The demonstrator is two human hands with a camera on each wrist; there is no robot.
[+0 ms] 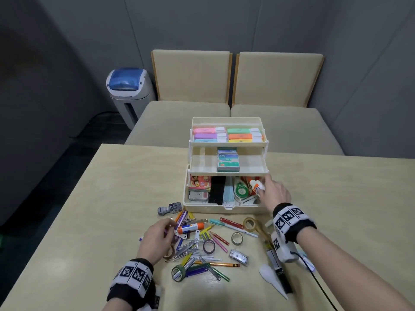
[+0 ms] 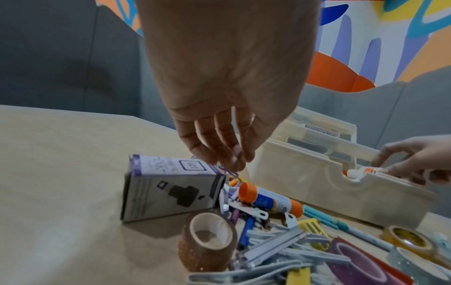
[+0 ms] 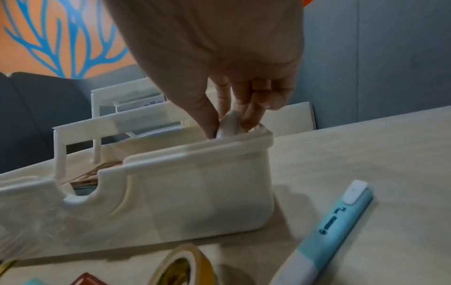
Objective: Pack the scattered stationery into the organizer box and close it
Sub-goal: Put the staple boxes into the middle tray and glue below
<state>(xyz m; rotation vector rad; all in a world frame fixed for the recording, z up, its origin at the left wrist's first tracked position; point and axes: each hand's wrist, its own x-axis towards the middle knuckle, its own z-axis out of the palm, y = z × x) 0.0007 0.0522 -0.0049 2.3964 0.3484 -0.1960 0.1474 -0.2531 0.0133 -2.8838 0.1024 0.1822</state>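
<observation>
While my right hand (image 1: 275, 194) pinches the glue bottle (image 1: 256, 185) over the organizer box (image 1: 224, 208) corner beneath it, it could tip onto the crammed stuff. My left hand (image 1: 157, 236) hangs loose-fingered just above the glue stick (image 1: 190, 227), gripping nothing.

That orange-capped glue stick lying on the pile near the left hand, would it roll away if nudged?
Probably, somewhat. The glue stick is a smooth round tube lying on its side, so it should roll easily. Here it rests on a heap of clips and pens, which would likely catch it. It looks rigid and small, so probably light to lift.
</observation>
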